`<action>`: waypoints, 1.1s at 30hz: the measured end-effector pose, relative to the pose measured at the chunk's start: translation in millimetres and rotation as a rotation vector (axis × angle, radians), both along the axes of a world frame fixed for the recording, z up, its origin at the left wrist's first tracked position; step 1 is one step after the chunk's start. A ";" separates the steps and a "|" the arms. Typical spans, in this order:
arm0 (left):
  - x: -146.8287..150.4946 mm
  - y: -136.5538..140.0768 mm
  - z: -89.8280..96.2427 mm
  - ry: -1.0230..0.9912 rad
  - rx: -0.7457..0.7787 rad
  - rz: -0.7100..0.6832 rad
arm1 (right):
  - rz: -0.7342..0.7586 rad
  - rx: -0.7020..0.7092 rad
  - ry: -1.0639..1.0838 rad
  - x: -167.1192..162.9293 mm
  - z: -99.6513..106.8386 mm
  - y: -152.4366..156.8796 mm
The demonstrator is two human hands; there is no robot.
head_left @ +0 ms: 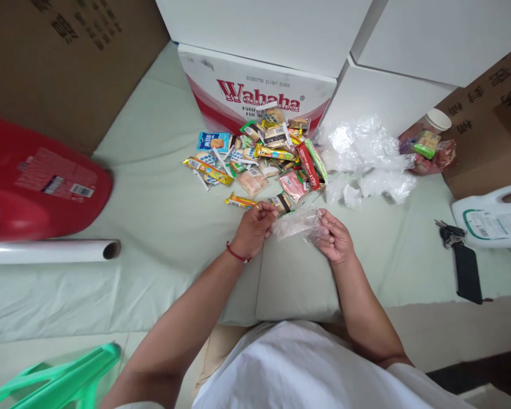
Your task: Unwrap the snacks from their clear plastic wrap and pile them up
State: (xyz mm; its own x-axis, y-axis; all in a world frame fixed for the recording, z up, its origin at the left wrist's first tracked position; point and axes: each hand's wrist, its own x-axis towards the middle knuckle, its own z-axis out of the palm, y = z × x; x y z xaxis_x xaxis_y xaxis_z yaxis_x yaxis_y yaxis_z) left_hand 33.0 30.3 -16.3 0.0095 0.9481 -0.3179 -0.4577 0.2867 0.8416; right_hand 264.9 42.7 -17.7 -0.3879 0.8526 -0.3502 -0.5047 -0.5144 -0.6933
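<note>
A clear plastic bag (297, 224) is stretched between my two hands, just in front of a heap of snacks. My left hand (255, 227), with a red cord bracelet (238, 254) at the wrist, pinches one end of it. On the other end, the fingers of my right hand (334, 236) are closed. Beyond them lies the pile of wrapped snacks (251, 180), with yellow, blue, red and pink packets mixed together. To its right is a heap of crumpled clear plastic bags (361, 145). Whether anything is inside the held bag I cannot tell.
Behind the snacks stands a Wahaha carton (259, 85) among white boxes. A red jug (38, 182) and a white tube (51, 251) lie left. On the right are a white bottle (494, 218), keys with a black case (466, 270), and a tub (438, 120). A green stool (63, 378) stands lower left.
</note>
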 end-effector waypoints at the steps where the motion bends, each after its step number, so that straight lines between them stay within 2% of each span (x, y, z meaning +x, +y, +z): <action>1: -2.5 0.4 1.0 -0.035 -0.013 -0.013 | -0.015 -0.004 0.026 3.7 0.4 1.5; 5: -9.4 1.1 2.5 -0.147 -0.033 -0.077 | -0.173 0.028 0.055 17.8 3.4 6.1; 10: -3.4 -1.5 -0.3 -0.070 0.044 -0.066 | -0.314 0.066 -0.043 14.9 13.1 -3.0; 15: 5.5 -6.9 -6.0 0.087 0.135 -0.185 | -0.248 0.094 -0.163 -1.0 27.0 -17.8; 20: 7.9 -13.1 -5.2 0.245 0.185 -0.231 | -0.268 0.151 -0.341 -19.6 38.6 -18.9; 25: 8.8 -13.7 -2.8 0.093 0.136 -0.370 | -0.125 0.176 -0.468 -35.6 45.0 -19.1; 29: 8.2 -12.3 -4.0 0.046 0.055 -0.397 | -0.131 0.166 -0.398 -35.6 47.6 -21.5; 33: 7.0 -14.4 -2.0 -0.023 -0.031 -0.628 | -0.172 0.161 -0.324 -34.0 47.5 -21.0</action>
State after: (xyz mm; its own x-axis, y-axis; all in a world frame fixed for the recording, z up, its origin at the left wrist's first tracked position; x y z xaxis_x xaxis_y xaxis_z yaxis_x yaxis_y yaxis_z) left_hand 40.1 15.8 -18.3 0.5687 0.7499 -0.3380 -0.2117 0.5305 0.8209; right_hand 230.9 21.6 29.8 -0.1256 0.9494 -0.2879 -0.3160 -0.3134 -0.8955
